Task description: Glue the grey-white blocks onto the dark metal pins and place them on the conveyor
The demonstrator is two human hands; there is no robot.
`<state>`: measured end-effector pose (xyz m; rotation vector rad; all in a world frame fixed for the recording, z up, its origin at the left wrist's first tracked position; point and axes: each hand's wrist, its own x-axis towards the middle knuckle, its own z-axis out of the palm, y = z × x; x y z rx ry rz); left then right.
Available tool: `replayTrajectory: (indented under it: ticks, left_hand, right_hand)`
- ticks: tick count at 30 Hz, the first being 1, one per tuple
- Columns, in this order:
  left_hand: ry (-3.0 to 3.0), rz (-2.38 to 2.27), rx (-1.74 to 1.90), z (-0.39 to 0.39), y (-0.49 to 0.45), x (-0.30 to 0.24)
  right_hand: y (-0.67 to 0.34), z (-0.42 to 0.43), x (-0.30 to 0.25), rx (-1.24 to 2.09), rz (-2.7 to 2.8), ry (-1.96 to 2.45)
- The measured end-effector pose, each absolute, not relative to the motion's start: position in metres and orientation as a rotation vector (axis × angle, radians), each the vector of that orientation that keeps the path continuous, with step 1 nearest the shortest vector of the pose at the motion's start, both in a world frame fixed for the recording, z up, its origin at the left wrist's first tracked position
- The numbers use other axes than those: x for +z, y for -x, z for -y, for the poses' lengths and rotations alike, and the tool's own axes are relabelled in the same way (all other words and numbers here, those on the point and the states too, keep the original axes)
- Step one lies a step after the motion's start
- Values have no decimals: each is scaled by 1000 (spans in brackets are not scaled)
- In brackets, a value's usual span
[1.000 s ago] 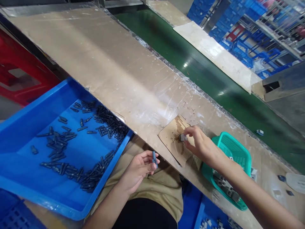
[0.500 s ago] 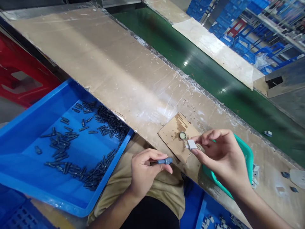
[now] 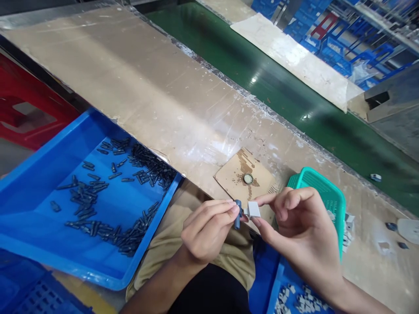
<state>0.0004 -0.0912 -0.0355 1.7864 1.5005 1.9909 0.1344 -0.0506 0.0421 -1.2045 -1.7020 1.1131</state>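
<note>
nearest, above the lap, the left hand (image 3: 209,229) has its grip closed on a dark blue-grey part (image 3: 239,213), pinched between thumb and fingers, while the right hand (image 3: 304,224) grips a white block (image 3: 254,209) by its edges with thumb and forefinger. half a second ago the two hands were apart and the dark part lay sideways; now it stands roughly upright, and the block's narrow end is right up at its side. a second ago the block was down at the round cap (image 3: 248,179); now that cap sits alone on the stained cardboard (image 3: 229,176). i judge that the work has passed from the cap to bringing the two pieces together, though i cannot tell whether the narrow end has gone into the dark part or only touches it. to the left, the blue tray (image 3: 121,200) holds heaps of similar dark parts (image 3: 88,194); low on the right, a blue bin (image 3: 275,283) holds small pale pieces. the green basket (image 3: 342,213) stands just beyond the right hand, on the desk (image 3: 147,96). farther off, a small piece (image 3: 375,177) lies on the green belt (image 3: 203,48).
</note>
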Motion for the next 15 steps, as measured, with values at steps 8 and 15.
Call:
replayTrajectory:
  ticks: [8,15]
  left_hand:
    - [-1971,-1415,1891,92,5,-37]
    - [-1778,-1463,1919,67,-1,-35]
  right_hand:
    - [-138,47,38,1135,1776,1245]
    - [-140,17,32,1091,1775,1224]
